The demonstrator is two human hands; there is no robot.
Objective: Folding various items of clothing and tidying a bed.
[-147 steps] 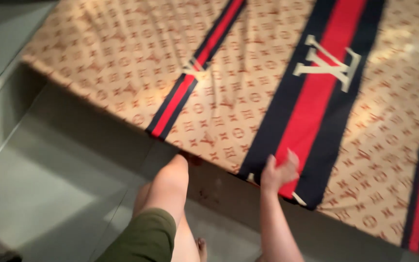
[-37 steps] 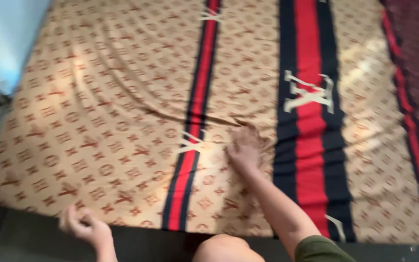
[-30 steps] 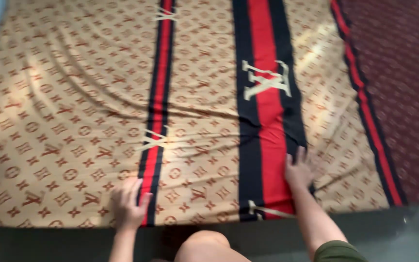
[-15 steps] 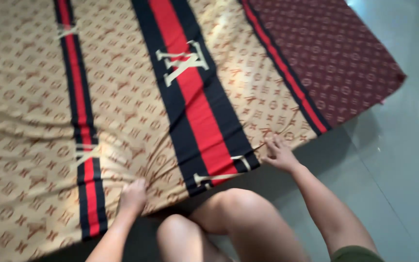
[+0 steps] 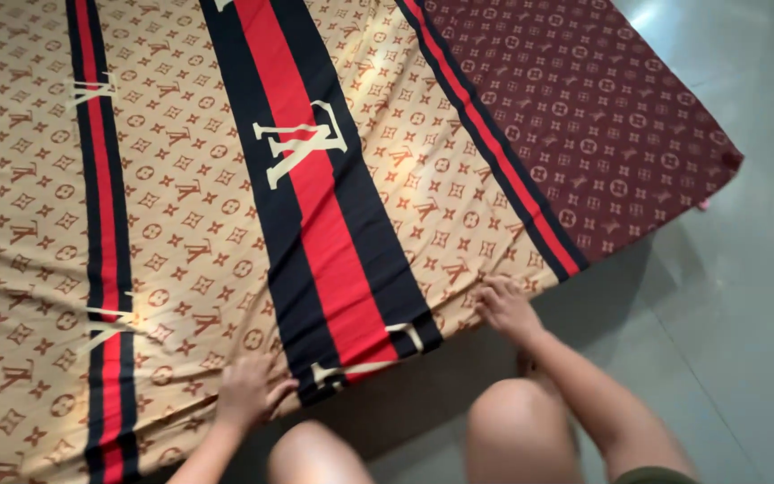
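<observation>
A large patterned bed sheet [image 5: 181,224] covers a low mattress: tan with small brown motifs, a wide black-and-red stripe [image 5: 315,233], a narrow black-and-red stripe [image 5: 100,269] at the left and a maroon panel [image 5: 584,116] at the right. My left hand [image 5: 248,394] rests flat on the sheet's near edge, just left of the wide stripe. At the near edge to the right of that stripe, my right hand [image 5: 503,309] has its fingers curled on the cloth. Whether it pinches the cloth I cannot tell. My bare knees [image 5: 512,430] are just below the edge.
A shiny grey tiled floor [image 5: 745,296] runs along the right side and in front of the mattress. The mattress's right corner [image 5: 732,161] juts toward the floor. The dark mattress side [image 5: 423,394] shows under the sheet's near edge.
The view has swung right along the mattress. Both hands have kept working along the sheet's near edge, the left one now closer to the wide stripe, the right one still just past it.
</observation>
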